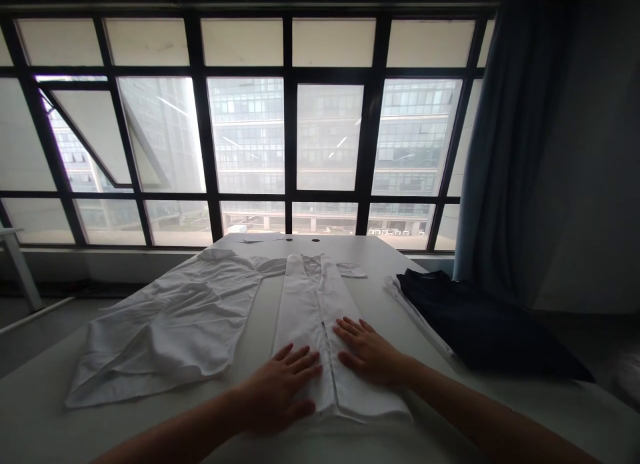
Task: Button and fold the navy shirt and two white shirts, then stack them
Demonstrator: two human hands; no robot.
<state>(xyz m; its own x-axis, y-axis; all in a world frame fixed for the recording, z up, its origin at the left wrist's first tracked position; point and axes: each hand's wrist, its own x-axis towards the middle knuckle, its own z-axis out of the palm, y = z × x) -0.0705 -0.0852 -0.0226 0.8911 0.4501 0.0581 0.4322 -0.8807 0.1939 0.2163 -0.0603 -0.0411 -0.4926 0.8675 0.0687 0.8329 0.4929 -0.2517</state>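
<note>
A white shirt [300,311] lies lengthwise on the table in front of me, its two sides folded in so that their edges meet along the middle. Its collar end points toward the window, and a short sleeve sticks out at the far right. My left hand [280,387] rests flat on the left panel near the bottom end, fingers spread. On the right panel, a little farther up, my right hand [370,354] lies flat with its fingers stretched out. Neither hand grips the cloth. Part of the lower shirt is hidden under the hands.
Another white shirt [170,324], wrinkled and spread out, covers the table's left side. Folded dark navy clothing [480,324] lies at the right over a white piece. The white table [390,257] reaches toward the windows. A blue-grey curtain [505,157] hangs at the right.
</note>
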